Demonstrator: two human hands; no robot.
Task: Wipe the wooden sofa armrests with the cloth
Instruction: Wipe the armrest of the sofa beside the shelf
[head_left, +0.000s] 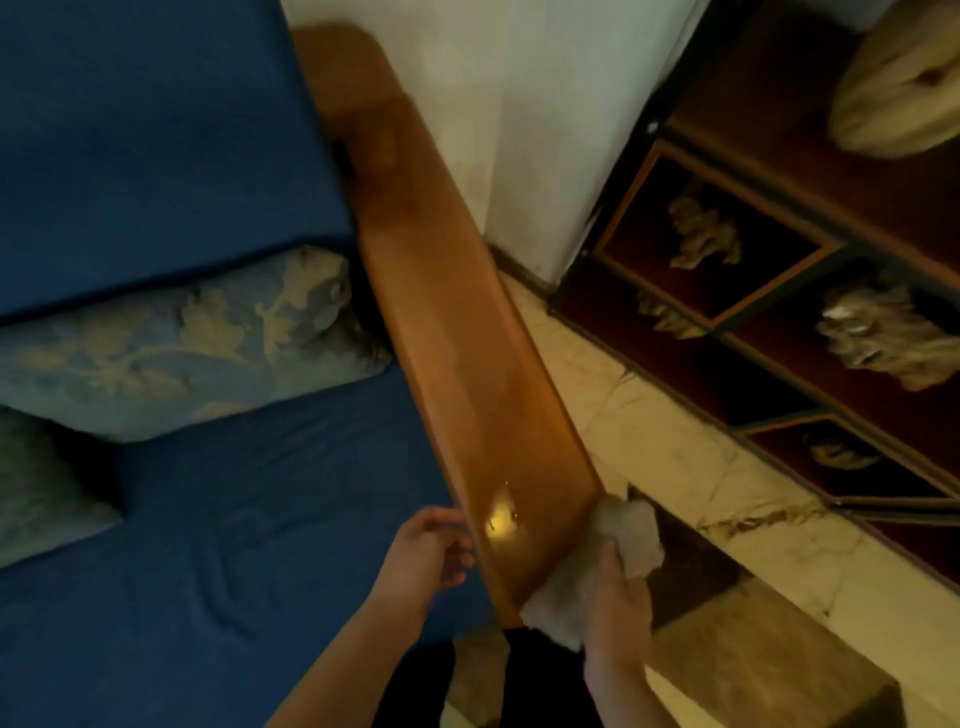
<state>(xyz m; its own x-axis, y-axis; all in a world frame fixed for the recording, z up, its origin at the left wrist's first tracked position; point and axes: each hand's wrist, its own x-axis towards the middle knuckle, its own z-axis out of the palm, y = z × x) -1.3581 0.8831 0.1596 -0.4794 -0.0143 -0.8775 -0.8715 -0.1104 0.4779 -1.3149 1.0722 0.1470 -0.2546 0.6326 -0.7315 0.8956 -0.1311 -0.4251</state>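
the wooden armrest (457, 332) runs from the near end of the sofa toward the wall, between the blue seat (218, 545) and the tiled floor (675, 441), its glossy top catching a bright glare near the near end. the cloth (621, 535), pale and bunched, sits against the armrest's outer near corner. the right hand (615, 597) grips it, fingers curled over the wad. the left hand (434, 551) hovers just beside the inner edge, fingers loosely curled and holding nothing; whether it touches the wood cannot be told.

the risk seems to be coverage: bunched so tightly, the cloth offers little flat surface and may skim only the edge, leaving the top streaked. pressed at the very corner, it could slip off toward the floor. the far end, near the patterned cushion (197, 338), calls for a long reach.
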